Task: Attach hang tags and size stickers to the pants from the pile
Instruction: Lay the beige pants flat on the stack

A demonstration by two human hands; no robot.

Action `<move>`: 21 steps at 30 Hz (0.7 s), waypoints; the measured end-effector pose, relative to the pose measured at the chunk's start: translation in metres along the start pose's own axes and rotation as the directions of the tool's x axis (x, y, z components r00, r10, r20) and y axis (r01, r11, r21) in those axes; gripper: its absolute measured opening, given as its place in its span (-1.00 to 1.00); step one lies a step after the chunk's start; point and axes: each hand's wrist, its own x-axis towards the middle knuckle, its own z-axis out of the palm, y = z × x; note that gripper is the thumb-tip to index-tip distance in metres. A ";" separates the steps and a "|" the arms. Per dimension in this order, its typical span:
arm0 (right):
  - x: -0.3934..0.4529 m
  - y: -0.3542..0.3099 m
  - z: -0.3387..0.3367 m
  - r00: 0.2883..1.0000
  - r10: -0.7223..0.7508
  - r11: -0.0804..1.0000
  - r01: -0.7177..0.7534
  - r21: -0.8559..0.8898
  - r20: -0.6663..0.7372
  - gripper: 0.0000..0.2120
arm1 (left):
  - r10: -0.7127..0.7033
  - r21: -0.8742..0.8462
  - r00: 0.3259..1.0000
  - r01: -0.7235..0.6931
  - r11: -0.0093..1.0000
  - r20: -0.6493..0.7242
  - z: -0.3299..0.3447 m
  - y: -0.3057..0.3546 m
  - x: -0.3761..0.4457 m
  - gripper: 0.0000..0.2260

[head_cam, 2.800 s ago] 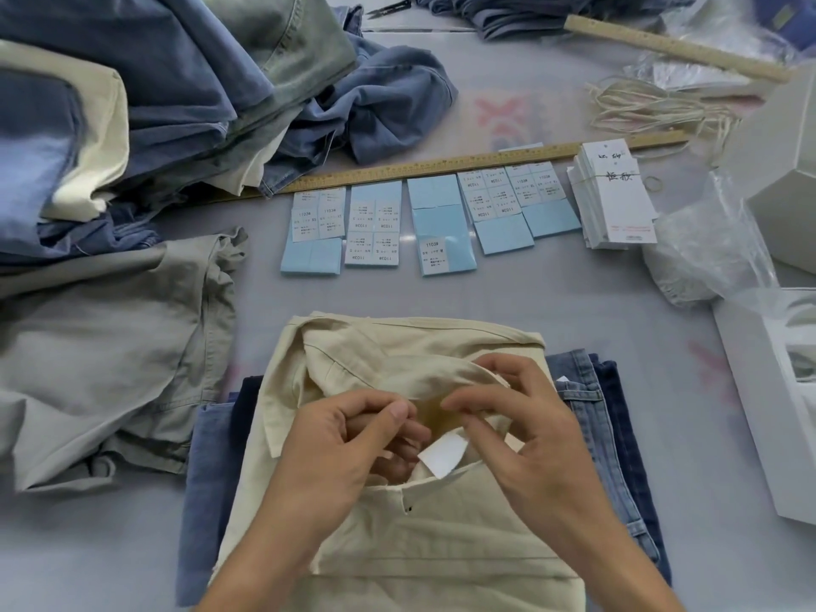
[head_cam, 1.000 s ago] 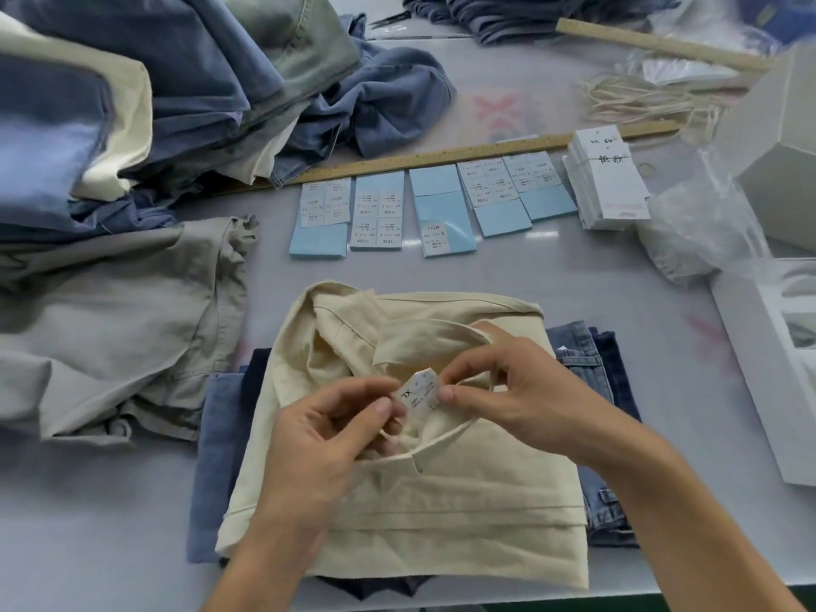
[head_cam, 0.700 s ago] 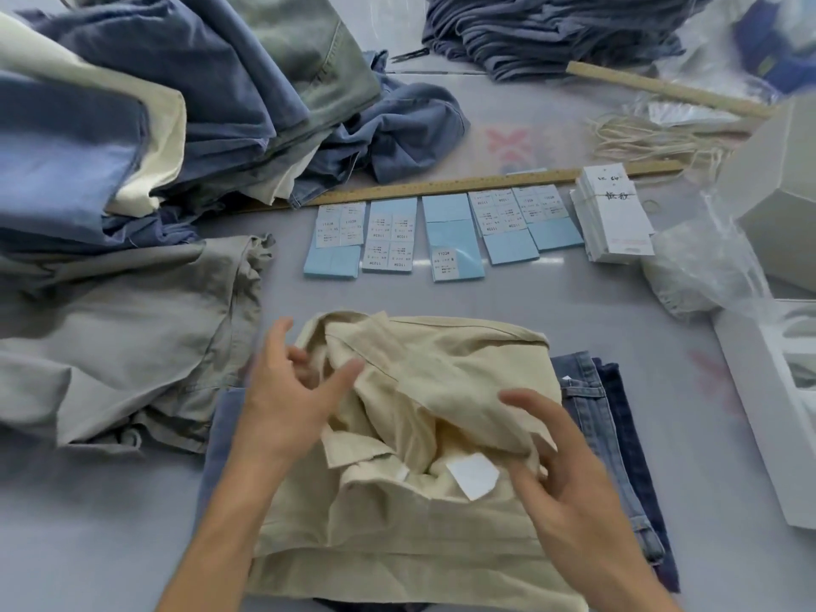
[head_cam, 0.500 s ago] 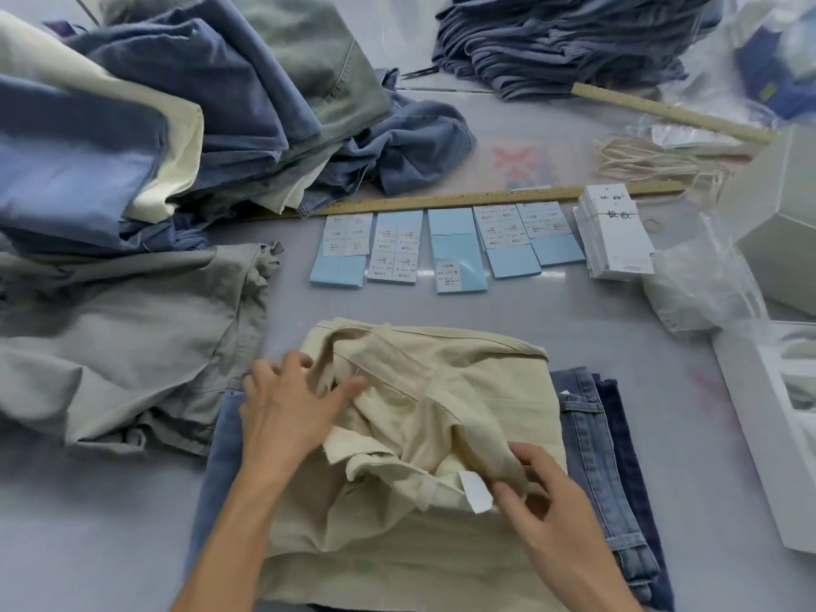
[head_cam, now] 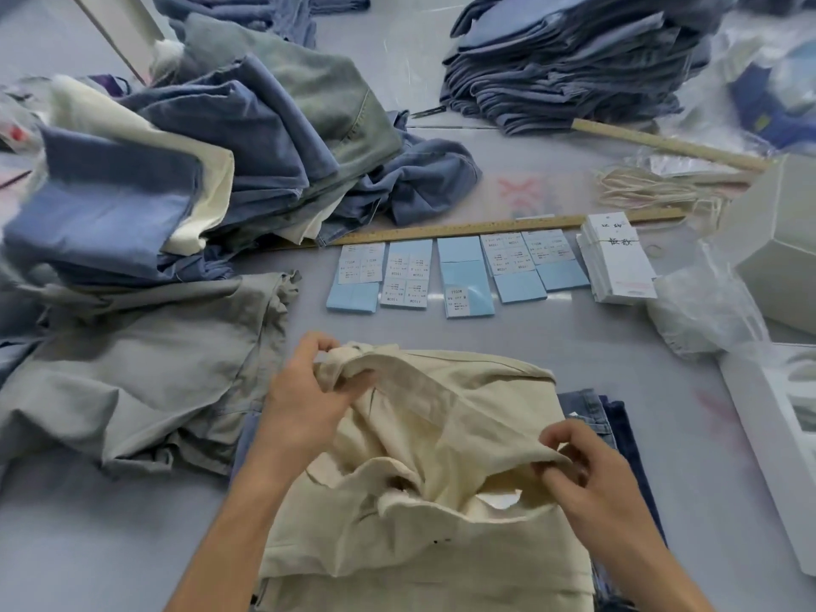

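Cream pants (head_cam: pixel 441 435) lie folded at the near edge of the worktop (head_cam: pixel 110 545), on top of a few denim pairs (head_cam: pixel 618 430) whose edges show to the right. Left hand (head_cam: pixel 304 404) has its grip closed on the bunched waistband corner at the far left of the garment, thumb and fingers curled around a wad of cloth. Right hand (head_cam: pixel 587 479) pinches a fold of the same cream fabric nearer the front, fingers curled on its edge. A small white label (head_cam: pixel 499 499) peeps out from under that fold, partly hidden.

Cloth of this sort looks soft and limp: it sags between the two holds and wrinkles wherever it is gathered, so it will likely drape and slide rather than keep a shape. A firm pinch on the waistband, where the layers are thick and stitched, seems the surest place to take it; thin single layers would probably slip or pull out of true. Weight looks modest, easy for one hand.

Size stickers (head_cam: pixel 455 271) on blue backing sheets sit in a row beyond the pants, just in front of a wooden ruler (head_cam: pixel 485 227), with a stack of hang tags (head_cam: pixel 618 262) at the row's right end. Pile of pants (head_cam: pixel 198 170) still waiting fills the far left
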 end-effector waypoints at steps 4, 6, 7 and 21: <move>0.018 0.014 -0.008 0.996 0.026 0.991 -0.015 0.132 -0.080 -0.50 | 0.197 -0.123 0.980 -0.195 0.973 0.010 0.013 0.072 -0.038 -0.57; 0.027 0.016 -0.013 0.998 0.020 0.990 -0.011 0.141 -0.058 -0.49 | 0.262 -0.139 0.957 -0.245 0.960 0.122 0.048 0.093 -0.057 -0.54; 0.029 0.017 -0.019 1.000 0.002 0.998 -0.001 0.059 -0.003 -0.50 | 0.267 -0.188 0.942 -0.230 0.955 0.202 0.068 0.096 -0.062 -0.51; 0.002 0.009 -0.027 0.974 -0.080 0.996 0.085 -0.018 0.211 -0.60 | 0.143 0.349 0.928 -0.268 0.898 0.345 0.116 0.031 -0.054 -0.12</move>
